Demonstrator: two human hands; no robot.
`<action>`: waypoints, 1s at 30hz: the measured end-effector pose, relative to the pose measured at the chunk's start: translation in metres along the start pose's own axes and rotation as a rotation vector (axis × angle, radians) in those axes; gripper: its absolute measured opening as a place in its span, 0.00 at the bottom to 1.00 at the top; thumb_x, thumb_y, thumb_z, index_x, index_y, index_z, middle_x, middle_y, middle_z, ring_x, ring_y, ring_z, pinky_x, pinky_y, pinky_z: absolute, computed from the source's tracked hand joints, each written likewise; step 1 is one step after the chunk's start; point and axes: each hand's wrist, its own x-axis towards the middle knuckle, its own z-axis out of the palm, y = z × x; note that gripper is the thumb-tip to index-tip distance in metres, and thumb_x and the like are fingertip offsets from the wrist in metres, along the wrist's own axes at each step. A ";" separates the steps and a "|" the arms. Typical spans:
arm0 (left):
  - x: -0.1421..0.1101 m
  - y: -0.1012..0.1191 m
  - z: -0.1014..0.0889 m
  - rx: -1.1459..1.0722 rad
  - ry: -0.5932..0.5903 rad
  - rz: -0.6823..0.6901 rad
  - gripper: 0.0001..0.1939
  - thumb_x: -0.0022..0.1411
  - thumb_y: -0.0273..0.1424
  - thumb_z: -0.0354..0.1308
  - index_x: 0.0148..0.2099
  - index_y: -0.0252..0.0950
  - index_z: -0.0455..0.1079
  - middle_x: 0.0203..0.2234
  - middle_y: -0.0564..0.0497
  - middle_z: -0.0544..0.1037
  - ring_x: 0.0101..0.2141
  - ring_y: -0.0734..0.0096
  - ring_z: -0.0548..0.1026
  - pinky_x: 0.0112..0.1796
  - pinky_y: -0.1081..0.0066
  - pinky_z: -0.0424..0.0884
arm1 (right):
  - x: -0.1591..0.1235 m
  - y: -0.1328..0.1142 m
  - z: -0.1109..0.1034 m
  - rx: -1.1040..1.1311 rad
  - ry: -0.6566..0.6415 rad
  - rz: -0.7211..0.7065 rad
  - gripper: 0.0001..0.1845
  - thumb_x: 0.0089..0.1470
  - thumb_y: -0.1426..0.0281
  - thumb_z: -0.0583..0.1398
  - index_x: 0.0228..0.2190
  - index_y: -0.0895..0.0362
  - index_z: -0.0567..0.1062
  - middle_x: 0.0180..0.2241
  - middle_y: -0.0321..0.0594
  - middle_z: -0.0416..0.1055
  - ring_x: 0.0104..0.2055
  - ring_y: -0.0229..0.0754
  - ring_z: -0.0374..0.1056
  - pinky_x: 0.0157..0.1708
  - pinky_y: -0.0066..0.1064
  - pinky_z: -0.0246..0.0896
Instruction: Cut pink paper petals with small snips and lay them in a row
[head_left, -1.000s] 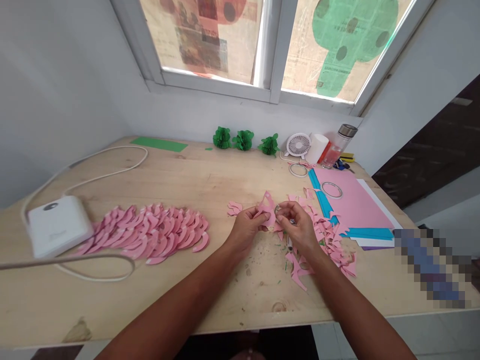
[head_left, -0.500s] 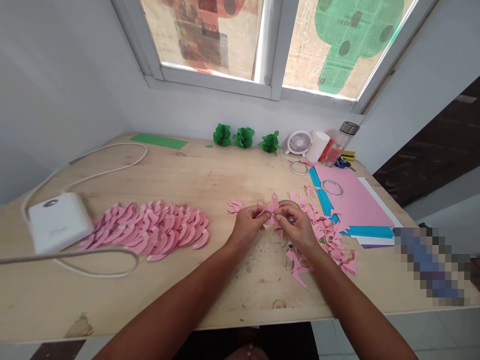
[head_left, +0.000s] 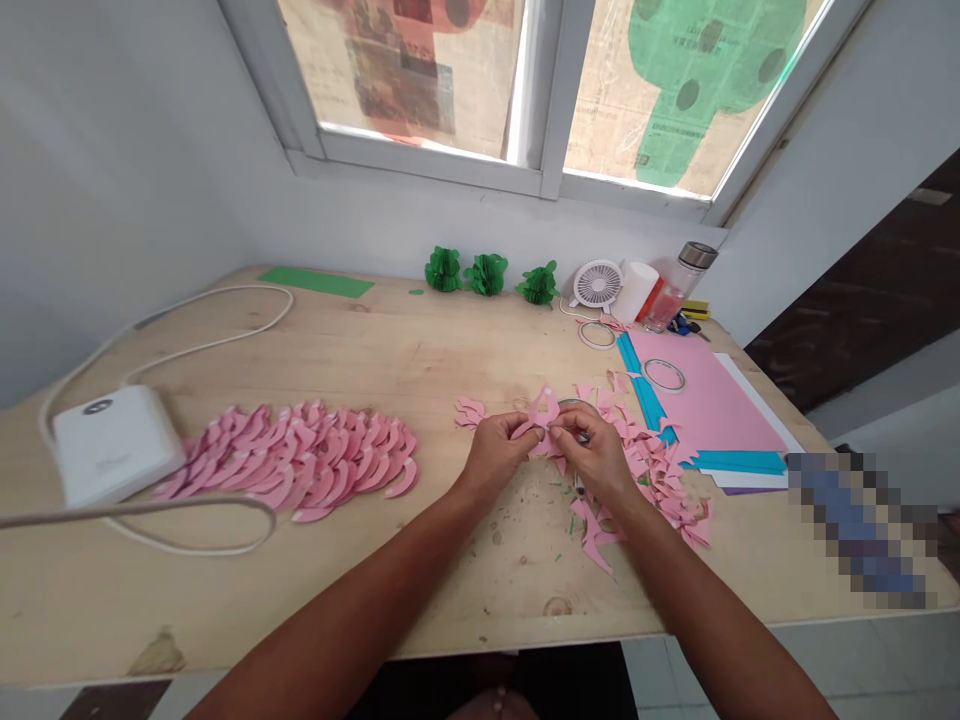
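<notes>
Left hand and right hand pinch a pink paper cutout above the counter, presumably to steady it, with paper scraps well apart from overlapping curved strips, likely against mixing.

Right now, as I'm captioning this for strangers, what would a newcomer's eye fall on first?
Probably the curved pink pieces heaped on the left of the table. Next, three green paper ornaments by the back wall. Near the middle, the fingers of the left hand hold a pink paper piece.
</notes>
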 end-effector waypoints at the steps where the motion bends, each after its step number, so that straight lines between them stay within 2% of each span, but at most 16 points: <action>1: 0.000 0.000 0.000 0.009 0.001 0.004 0.12 0.45 0.35 0.60 0.28 0.31 0.74 0.20 0.54 0.71 0.22 0.75 0.66 0.24 0.76 0.61 | 0.000 0.000 0.000 -0.001 0.000 -0.001 0.04 0.48 0.71 0.58 0.26 0.56 0.73 0.35 0.41 0.70 0.41 0.43 0.65 0.41 0.34 0.56; 12: 0.001 0.002 0.000 0.032 -0.014 0.087 0.10 0.46 0.34 0.59 0.29 0.32 0.75 0.23 0.52 0.74 0.25 0.72 0.69 0.26 0.75 0.63 | -0.001 0.001 0.000 -0.003 0.001 0.000 0.05 0.48 0.70 0.58 0.26 0.56 0.74 0.34 0.42 0.70 0.40 0.43 0.65 0.39 0.34 0.57; 17: 0.001 0.003 0.000 0.074 0.013 0.098 0.09 0.46 0.33 0.59 0.25 0.31 0.73 0.22 0.52 0.74 0.25 0.72 0.69 0.25 0.76 0.62 | -0.001 0.001 0.000 0.003 0.006 0.014 0.05 0.48 0.70 0.58 0.25 0.56 0.74 0.34 0.42 0.70 0.39 0.43 0.66 0.38 0.34 0.58; 24: 0.002 -0.003 0.000 0.126 0.063 0.118 0.09 0.46 0.33 0.58 0.26 0.31 0.74 0.20 0.54 0.72 0.23 0.74 0.68 0.25 0.76 0.62 | 0.000 0.000 0.001 0.053 -0.001 0.049 0.07 0.50 0.69 0.58 0.27 0.55 0.76 0.33 0.41 0.71 0.38 0.43 0.67 0.38 0.34 0.60; 30: 0.002 -0.006 0.000 0.142 0.083 0.116 0.09 0.46 0.32 0.58 0.27 0.32 0.74 0.19 0.54 0.71 0.24 0.73 0.68 0.27 0.75 0.63 | -0.001 0.000 0.002 -0.047 0.044 -0.033 0.06 0.50 0.70 0.58 0.26 0.54 0.76 0.33 0.41 0.73 0.40 0.44 0.66 0.42 0.36 0.59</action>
